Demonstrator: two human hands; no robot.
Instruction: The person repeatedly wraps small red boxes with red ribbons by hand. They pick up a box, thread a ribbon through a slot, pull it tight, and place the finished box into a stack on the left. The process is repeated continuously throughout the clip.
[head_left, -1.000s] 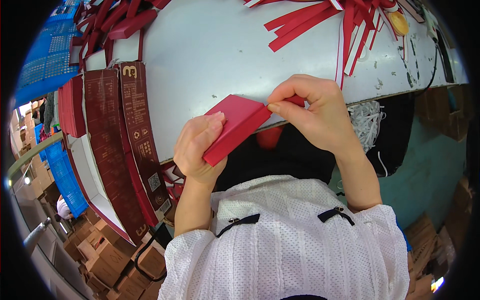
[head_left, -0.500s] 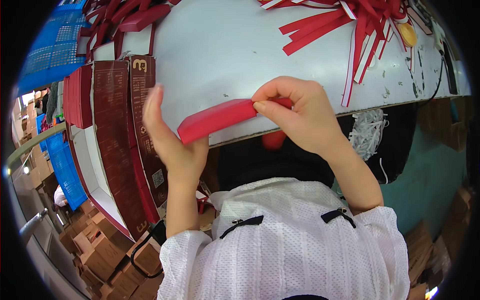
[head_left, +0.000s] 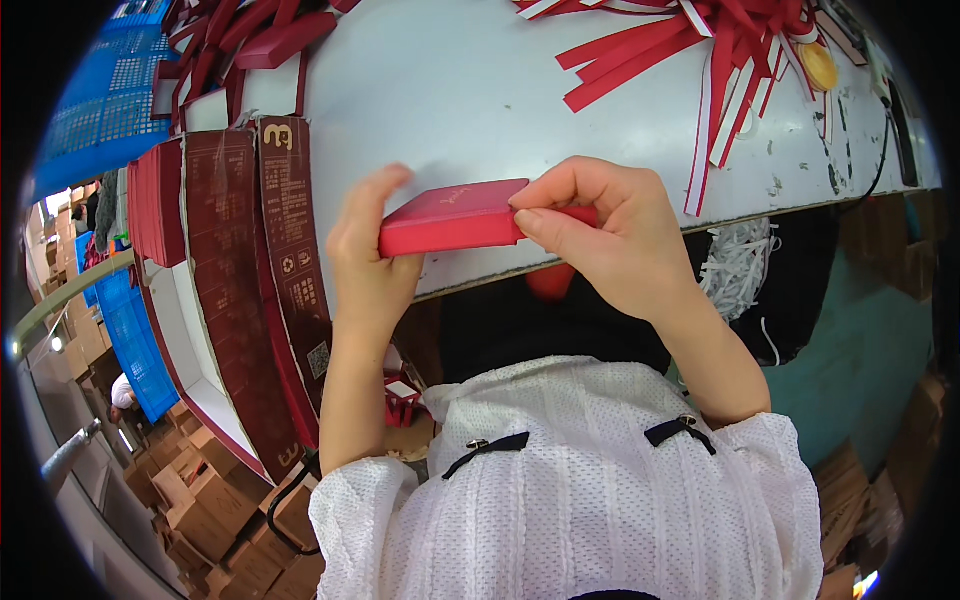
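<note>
A slim red gift box (head_left: 455, 215) with faint gold lettering on top is held level above the front edge of the white table. My right hand (head_left: 610, 225) pinches its right end between thumb and forefinger, and a narrow red strip (head_left: 582, 213) sticks out past the fingers. At the box's left end is my left hand (head_left: 372, 240), its fingers raised and partly blurred, apart from the thumb side that lies below the box. Whether the left palm presses on the box cannot be told.
Red and white ribbons (head_left: 640, 55) with a gold medal-like disc (head_left: 818, 66) lie at the far right. More red boxes (head_left: 285, 40) are piled at far left. Dark red cartons (head_left: 225, 290) stand left of the table (head_left: 420, 100); shredded paper (head_left: 738, 265) sits below its right edge.
The box has tilted toward level, so more of its lettered top shows, and shifted slightly right. My left hand has moved right, its fingers bending toward the box. My right hand keeps its pinch.
</note>
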